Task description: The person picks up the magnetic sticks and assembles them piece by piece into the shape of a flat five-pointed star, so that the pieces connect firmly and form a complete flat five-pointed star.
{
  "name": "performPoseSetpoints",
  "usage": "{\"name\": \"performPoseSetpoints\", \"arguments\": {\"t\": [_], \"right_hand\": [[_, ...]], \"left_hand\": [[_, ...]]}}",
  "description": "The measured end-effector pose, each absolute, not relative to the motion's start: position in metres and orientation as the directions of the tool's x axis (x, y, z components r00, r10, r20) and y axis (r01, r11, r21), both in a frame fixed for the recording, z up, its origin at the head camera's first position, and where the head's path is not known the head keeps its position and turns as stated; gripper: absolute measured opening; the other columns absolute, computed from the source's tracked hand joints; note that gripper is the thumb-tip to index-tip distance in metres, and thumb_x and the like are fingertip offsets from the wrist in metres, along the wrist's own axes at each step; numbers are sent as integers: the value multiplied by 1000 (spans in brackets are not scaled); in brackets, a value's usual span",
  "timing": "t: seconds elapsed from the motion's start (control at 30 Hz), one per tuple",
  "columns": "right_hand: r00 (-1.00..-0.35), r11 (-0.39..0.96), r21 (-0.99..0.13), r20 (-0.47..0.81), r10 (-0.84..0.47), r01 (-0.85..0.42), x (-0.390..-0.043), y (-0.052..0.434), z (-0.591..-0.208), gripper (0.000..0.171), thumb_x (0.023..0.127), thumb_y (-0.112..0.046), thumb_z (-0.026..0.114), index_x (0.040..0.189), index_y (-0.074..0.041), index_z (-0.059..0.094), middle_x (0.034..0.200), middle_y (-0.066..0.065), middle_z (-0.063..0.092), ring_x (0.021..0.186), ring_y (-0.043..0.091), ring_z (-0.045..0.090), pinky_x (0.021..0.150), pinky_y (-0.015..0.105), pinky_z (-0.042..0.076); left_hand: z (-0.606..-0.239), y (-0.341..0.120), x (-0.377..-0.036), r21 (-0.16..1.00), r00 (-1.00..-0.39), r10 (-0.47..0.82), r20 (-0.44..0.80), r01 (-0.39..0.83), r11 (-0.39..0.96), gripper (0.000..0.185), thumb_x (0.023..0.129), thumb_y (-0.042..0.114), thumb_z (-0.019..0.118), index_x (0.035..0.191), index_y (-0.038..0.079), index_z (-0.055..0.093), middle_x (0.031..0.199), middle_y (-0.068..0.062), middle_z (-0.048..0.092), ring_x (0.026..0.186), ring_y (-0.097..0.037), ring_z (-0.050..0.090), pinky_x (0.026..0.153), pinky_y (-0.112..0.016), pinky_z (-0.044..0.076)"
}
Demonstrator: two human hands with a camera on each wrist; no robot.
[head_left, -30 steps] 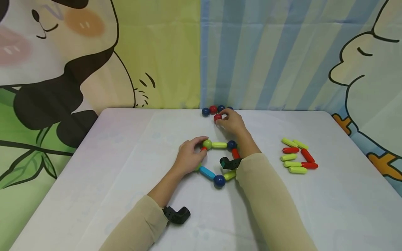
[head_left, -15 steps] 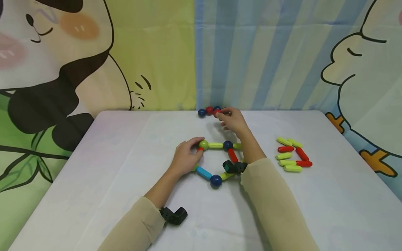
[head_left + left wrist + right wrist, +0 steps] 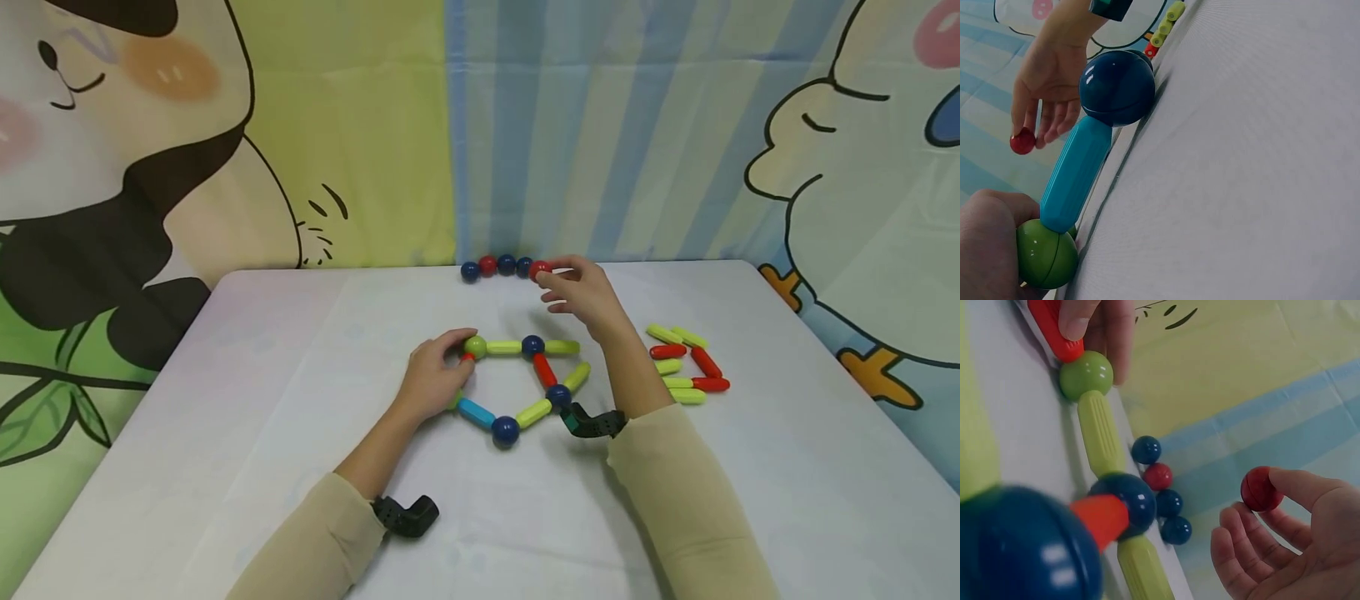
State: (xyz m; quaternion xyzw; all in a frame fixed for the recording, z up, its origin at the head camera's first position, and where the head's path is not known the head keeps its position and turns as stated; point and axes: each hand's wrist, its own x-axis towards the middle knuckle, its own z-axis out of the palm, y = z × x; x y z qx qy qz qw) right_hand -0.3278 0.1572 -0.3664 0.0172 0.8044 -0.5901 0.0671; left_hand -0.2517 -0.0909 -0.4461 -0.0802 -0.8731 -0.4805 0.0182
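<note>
My table (image 3: 225, 467) is covered in a smooth white cloth, flat and matte, with a printed cartoon backdrop (image 3: 225, 167) hanging behind it. On the cloth in front of me lies the frame (image 3: 517, 379) of sticks and balls: glossy plastic rods with rounded ends, some ribbed along their length, joined by shiny hard spheres. Its top edge runs left to right across the table, from a green ball (image 3: 475, 346) through a yellow-green stick (image 3: 504, 347) to a dark blue ball (image 3: 532, 344); a light blue stick (image 3: 476, 412) slants down to another dark blue ball (image 3: 506, 430) at the near corner.

My left hand (image 3: 432, 377) rests on the frame's left end, fingers curled round a short red stick (image 3: 1054, 328) just beside the green ball.

To the right, well apart from the frame, lies a loose pile of sticks (image 3: 684, 365), yellow-green and red, pointing several ways.

At the far edge a short row of balls (image 3: 497, 267) runs left to right, dark blue and red, touching one another.

My right hand (image 3: 585, 292) hangs above the table near that row's right end, thumb and fingertip pinching a small, glossy red ball (image 3: 539, 269); the other fingers are loosely spread.
</note>
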Motion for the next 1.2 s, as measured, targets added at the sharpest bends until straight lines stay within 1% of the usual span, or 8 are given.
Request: {"name": "performPoseSetpoints", "arguments": {"t": [0.1,0.37,0.53,0.67,0.83,1.0,1.1,1.2], "right_hand": [[-990,319,-941,-133,-49,111,-323,164,-365,52,100,-38,66,144,-12,53,136,17,63,120,39,66,96,37,59],[-981,380,-913,-183,-60,147,-312,181,-364,54,101,-39,64,145,-9,50,139,18,62,120,41,64,99,40,58],[-979,406,-896,-202,-8,182,-300,195,-369,57,101,-37,65,147,-7,48,141,17,59,124,37,62,100,40,57],[-977,408,-890,-209,34,204,-289,207,-370,57,101,-33,65,148,-7,45,140,17,58,123,36,63,97,37,59],[-972,484,-850,-234,9,209,-278,218,-369,58,104,-35,60,154,-11,42,140,20,56,116,37,63,91,35,61],[-947,605,-756,-322,-12,250,-272,223,-374,54,103,-42,59,146,-11,50,136,18,60,108,32,62,85,31,61],[-935,652,-712,-355,-14,260,-270,224,-379,54,101,-44,62,142,-10,54,128,17,61,97,29,62,78,28,59],[-932,690,-680,-361,-21,248,-269,225,-384,52,99,-46,63,137,-10,58,116,15,61,81,25,59,68,25,52]], "left_hand": [[-446,-94,-252,839,-987,125,104,154,521,46,94,18,63,140,21,64,141,-1,66,132,-28,54,117,-51,38],[-446,-99,-251,845,-984,134,114,167,508,46,94,17,63,140,18,64,140,-3,66,133,-28,54,117,-51,38],[-448,-99,-252,847,-985,135,111,165,506,46,94,16,64,140,19,64,141,-3,66,134,-28,54,118,-51,38],[-447,-96,-253,842,-984,136,117,171,512,46,94,16,64,140,20,64,140,-2,66,133,-27,55,118,-50,38],[-445,-93,-254,838,-984,132,118,170,518,45,95,16,64,140,20,64,140,-2,66,134,-26,55,119,-49,38],[-445,-92,-253,839,-985,133,110,163,519,46,94,16,63,140,20,64,140,-2,66,134,-27,54,119,-49,38],[-445,-92,-253,840,-985,134,106,161,518,46,94,16,63,140,20,64,140,-2,66,134,-27,54,118,-49,38],[-445,-91,-252,842,-985,137,106,163,514,46,94,16,63,140,19,64,141,-2,66,135,-27,54,119,-50,37]]}}
